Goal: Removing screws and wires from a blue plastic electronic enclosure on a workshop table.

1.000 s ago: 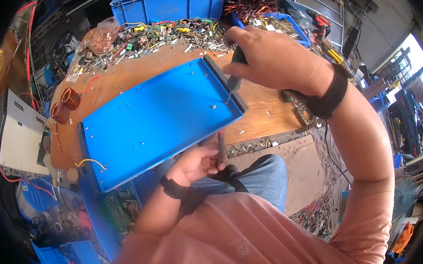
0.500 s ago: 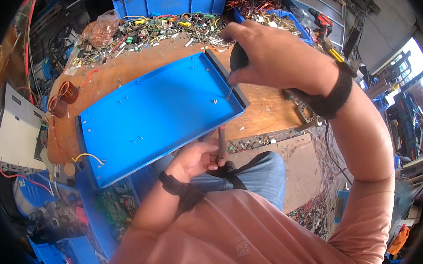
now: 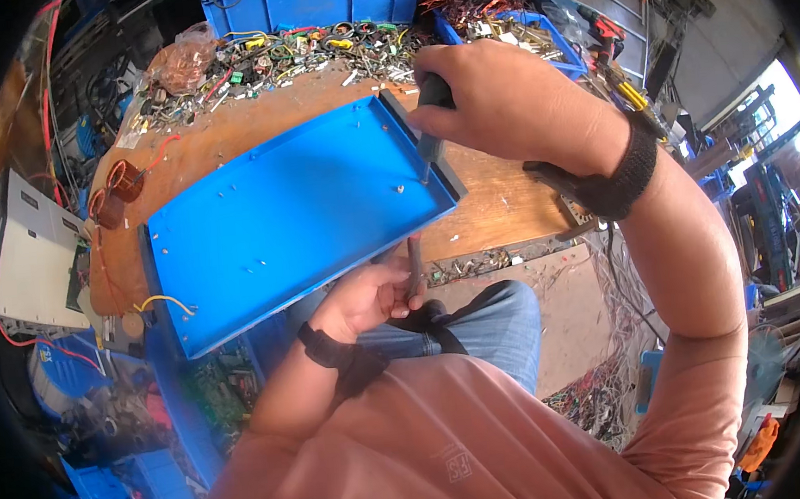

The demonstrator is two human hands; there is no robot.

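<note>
A shallow blue metal panel with raised edges and dark end strips lies tilted across the near side of the wooden table. Small studs and screws stick up from its inner face. My right hand is closed around the dark handle of a screwdriver. Its thin shaft points down at the panel's right end, close to a small screw. Below the panel's near edge, my left hand has its fingers curled round a slim tool with a reddish end. The rest of that tool is partly hidden.
A heap of wire scraps and small parts lies along the table's far side, before a blue crate. Copper coils sit left of the panel. A red drill lies at the far right, and a cream-coloured box stands far left.
My right hand has shifted slightly left and turned, so more of the screwdriver's lower body shows. The panel and my left hand keep nearly the same position, with the whole view shifted a little.
</note>
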